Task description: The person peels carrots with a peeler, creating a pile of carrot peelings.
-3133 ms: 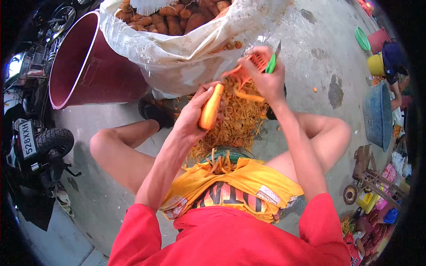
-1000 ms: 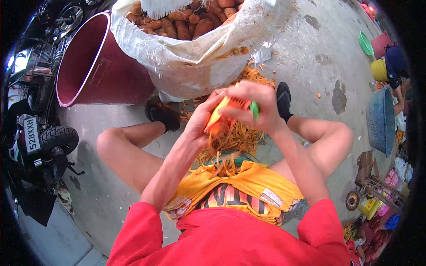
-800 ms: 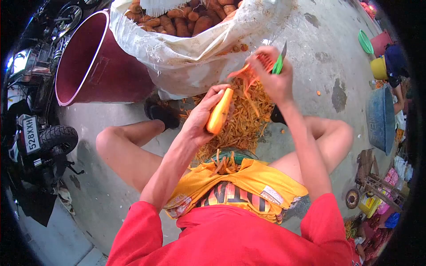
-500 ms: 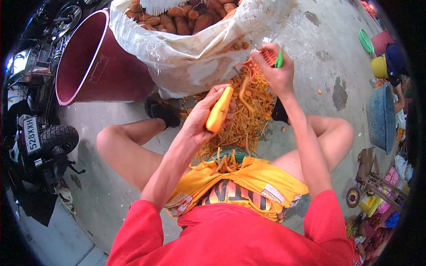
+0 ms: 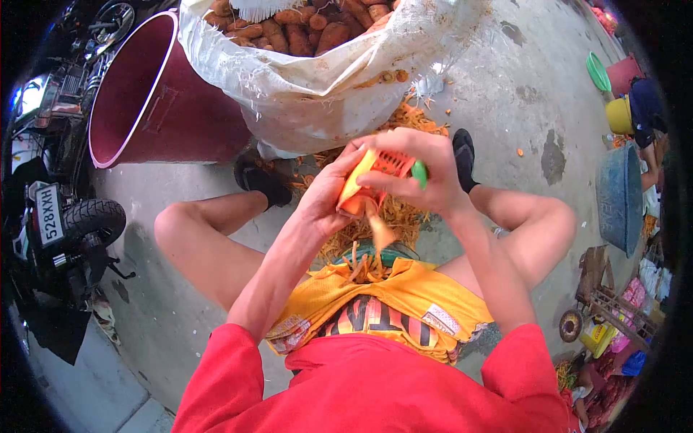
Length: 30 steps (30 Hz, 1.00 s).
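Note:
My left hand (image 5: 325, 191) is wrapped around a peeled orange carrot (image 5: 351, 186). Closed on an orange plastic peeler with a green end (image 5: 394, 163), my right hand (image 5: 433, 167) holds it against the carrot's side. A strip of peel (image 5: 380, 231) dangles below the peeler, slightly blurred. Beneath both hands, a heap of peelings (image 5: 401, 216) lies on the floor between my legs, partly hidden by my hands. More peelings rest on my yellow shorts (image 5: 404, 289).
A white sack (image 5: 317, 108) of unpeeled carrots (image 5: 289, 36) stands ahead, beside a large maroon tub (image 5: 195, 115). A motorcycle (image 5: 79, 224) is at the left. On the right are a blue basin (image 5: 619, 198), a small cart (image 5: 621, 314) and another person's arm (image 5: 650, 162).
My right hand has come down and left, bringing the peeler from above the peelings onto the carrot. My left hand stays nearly in place. A peel strip now hangs below the peeler.

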### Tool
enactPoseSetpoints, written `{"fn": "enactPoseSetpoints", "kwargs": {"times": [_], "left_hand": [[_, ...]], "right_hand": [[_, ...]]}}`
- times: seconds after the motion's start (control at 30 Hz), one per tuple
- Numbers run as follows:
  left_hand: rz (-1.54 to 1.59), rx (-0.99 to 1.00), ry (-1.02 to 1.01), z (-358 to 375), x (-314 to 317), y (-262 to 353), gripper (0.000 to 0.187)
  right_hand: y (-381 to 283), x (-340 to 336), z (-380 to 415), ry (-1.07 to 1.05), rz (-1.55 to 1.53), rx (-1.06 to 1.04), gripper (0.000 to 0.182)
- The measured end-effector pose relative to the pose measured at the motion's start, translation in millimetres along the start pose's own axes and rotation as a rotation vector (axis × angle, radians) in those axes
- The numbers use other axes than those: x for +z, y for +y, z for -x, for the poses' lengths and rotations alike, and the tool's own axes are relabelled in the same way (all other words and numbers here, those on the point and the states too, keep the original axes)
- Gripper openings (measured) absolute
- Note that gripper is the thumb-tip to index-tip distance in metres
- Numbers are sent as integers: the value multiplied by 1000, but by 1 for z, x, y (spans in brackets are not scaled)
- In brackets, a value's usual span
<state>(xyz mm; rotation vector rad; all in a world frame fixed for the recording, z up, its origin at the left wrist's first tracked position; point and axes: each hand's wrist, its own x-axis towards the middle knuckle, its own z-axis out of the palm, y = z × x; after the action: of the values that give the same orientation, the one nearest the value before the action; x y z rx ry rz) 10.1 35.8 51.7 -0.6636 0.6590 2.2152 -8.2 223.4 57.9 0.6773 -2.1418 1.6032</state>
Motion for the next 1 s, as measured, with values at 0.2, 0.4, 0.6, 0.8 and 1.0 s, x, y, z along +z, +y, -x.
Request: {"fn": "enactPoseSetpoints", "kwargs": {"times": [0.2, 0.4, 0.6, 0.8, 1.0], "left_hand": [[29, -38, -185, -5, -21, 5, 29], [-343, 126, 10, -2, -12, -3, 39], [-151, 69, -32, -9, -26, 3, 38], [-129, 96, -90, -7, -24, 0, 31], [-145, 64, -80, -6, -14, -2, 25]], "right_hand": [[52, -20, -8, 257, -37, 299, 27], [28, -3, 0, -80, -38, 60, 20], [25, -5, -2, 150, -82, 267, 23], [39, -1, 6, -45, 16, 59, 34], [-2, 5, 5, -41, -67, 59, 27]]}}
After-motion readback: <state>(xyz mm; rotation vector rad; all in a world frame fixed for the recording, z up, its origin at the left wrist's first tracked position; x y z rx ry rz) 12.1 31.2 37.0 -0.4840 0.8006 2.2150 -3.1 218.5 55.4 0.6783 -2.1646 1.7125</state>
